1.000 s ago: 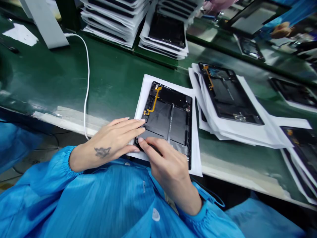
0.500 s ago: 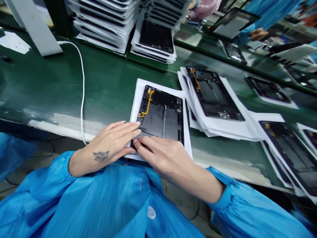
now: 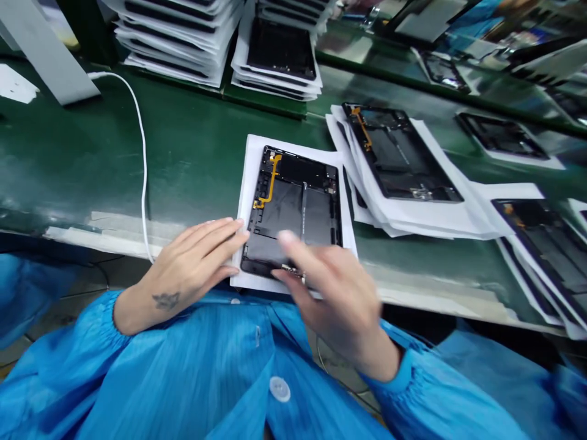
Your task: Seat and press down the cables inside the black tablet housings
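Observation:
An opened tablet housing (image 3: pixel 288 208), black inside with an orange flex cable (image 3: pixel 274 183) along its left side, lies on a sheet of white paper (image 3: pixel 245 177) at the bench's front edge. My left hand (image 3: pixel 197 256) rests flat at the lower left, fingers stretched out and fingertips at the housing's left edge. Above the lower right part of the housing is my right hand (image 3: pixel 334 287), blurred by motion, with thumb and forefinger apart and no object visible between them. Its palm hides the housing's lower right corner.
Right of it lies a paper-layered pile with another tablet housing (image 3: pixel 403 153); more housings (image 3: pixel 545 244) continue further right. Tall stacks of paper-separated panels (image 3: pixel 178 43) stand at the back. A white cable (image 3: pixel 142 153) crosses the green bench (image 3: pixel 192 165) on the left, by a grey stand (image 3: pixel 50 55).
My right hand has lifted off the housing's lower left corner and moved right, its fingers parting. My left hand has slid slightly left, off the housing's surface to its edge.

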`<state>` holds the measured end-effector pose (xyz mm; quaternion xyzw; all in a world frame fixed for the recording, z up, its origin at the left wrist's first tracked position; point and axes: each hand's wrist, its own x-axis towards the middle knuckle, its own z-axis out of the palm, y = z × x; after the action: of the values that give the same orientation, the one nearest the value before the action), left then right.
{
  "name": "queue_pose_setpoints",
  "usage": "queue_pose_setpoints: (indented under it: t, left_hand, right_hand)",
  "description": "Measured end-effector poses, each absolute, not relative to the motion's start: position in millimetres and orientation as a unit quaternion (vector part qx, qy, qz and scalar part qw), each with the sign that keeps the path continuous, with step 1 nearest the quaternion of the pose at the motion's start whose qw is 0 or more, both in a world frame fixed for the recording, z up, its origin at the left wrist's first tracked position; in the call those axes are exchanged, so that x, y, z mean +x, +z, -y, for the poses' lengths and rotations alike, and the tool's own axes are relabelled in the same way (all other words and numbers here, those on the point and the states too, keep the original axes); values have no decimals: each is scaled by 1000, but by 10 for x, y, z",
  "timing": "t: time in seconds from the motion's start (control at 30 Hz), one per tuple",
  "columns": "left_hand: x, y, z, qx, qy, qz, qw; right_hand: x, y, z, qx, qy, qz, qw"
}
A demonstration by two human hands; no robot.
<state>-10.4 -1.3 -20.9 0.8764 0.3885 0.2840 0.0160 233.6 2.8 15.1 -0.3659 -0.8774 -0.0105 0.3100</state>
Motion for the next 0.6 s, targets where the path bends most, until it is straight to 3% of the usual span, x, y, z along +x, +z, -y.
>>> queue_pose_setpoints:
  t: [0.07,0.13,0.27,0.4,0.6]
  left_hand:
    - [-148,-225,73,864,301,-404,4]
    - [-164,-240,120,864,306,-400,4]
    - [-114,-260,147,883,307,-355,-7]
    - [-50,-262,111,893,307,-327,-35]
    - [-30,-271,84,901,289,-321,-47]
  right_hand:
    - [2364,145,102,-422,55,799,426]
    - [2377,131,209,-434,133,755,473]
    - [2381,25,297,-391,198,775,454]
    - [2372,-156,292,-346,138,790,488]
    - [2309,-324,276,-351,65,824,440]
